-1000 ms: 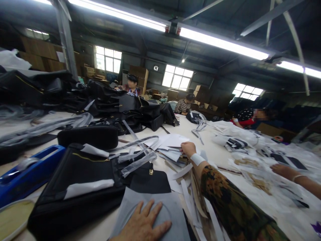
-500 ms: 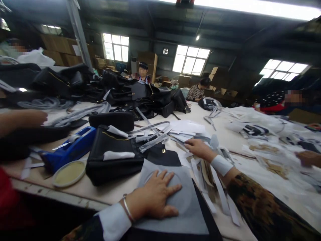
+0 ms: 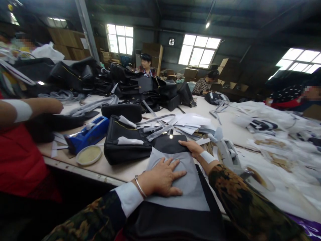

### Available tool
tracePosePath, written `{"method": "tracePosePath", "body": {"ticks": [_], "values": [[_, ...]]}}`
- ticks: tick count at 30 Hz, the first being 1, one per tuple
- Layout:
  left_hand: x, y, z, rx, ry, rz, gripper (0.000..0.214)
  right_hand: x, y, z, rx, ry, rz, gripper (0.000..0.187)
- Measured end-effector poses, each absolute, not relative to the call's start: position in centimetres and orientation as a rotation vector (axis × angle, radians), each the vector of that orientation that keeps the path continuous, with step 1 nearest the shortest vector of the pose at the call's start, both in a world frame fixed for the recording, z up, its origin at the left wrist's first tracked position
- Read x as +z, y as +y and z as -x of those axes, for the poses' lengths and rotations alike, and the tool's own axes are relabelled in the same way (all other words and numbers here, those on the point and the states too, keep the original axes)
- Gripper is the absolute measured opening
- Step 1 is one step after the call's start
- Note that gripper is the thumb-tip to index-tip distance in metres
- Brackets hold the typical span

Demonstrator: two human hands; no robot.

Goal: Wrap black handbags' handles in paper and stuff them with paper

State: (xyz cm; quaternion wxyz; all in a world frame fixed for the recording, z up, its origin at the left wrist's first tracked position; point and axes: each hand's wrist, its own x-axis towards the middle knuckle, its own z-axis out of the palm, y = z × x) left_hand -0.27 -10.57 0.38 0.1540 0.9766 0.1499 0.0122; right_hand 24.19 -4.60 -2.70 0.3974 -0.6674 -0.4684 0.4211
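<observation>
My left hand (image 3: 164, 177) lies flat with fingers spread on a thin grey sheet (image 3: 195, 197), pressing it against a black bag (image 3: 173, 221) at the table's front edge. A round outline shows faintly through the sheet. My right hand (image 3: 192, 147) pinches the right edge of the bag's black flap (image 3: 167, 144), beyond the sheet; its lower fingers are partly hidden. The flap carries a small gold clasp (image 3: 171, 136). Left of the flap stands another black bag (image 3: 122, 147) with a gold zip and white paper wrappings.
At left are a blue tape dispenser (image 3: 87, 134), a round yellowish dish (image 3: 89, 155) and a co-worker's arm (image 3: 37, 108). Loose white papers (image 3: 193, 122) lie behind my right hand, a grey tape dispenser (image 3: 228, 152) to its right. Black bags (image 3: 150, 87) are piled at the back.
My right hand has moved from the loose papers to the bag's flap and taken its edge. My left hand stays flat on the sheet. The view has shifted.
</observation>
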Motion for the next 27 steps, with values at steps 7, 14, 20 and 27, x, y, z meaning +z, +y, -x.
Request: {"method": "tracePosePath", "body": {"ticks": [7,14,20,27], "values": [[0.4,-10.8,0.2,-0.002,0.421,-2.804,0.079,-1.0,-6.1,-26.1,0.978,-1.455,1.626,0.048],[0.6,-10.3,-0.6,-0.128,0.472,-2.827,0.079,-0.6,-11.4,-27.4,0.702,-1.735,1.837,0.027],[-0.5,-9.5,-1.4,-0.143,0.492,-2.856,0.071,-0.2,-21.5,-29.1,0.344,-1.685,2.006,0.034],[-3.1,-7.9,-2.1,-0.089,0.527,-2.895,0.069,2.4,-36.7,-45.4,-0.023,-0.938,2.657,0.028]]}}
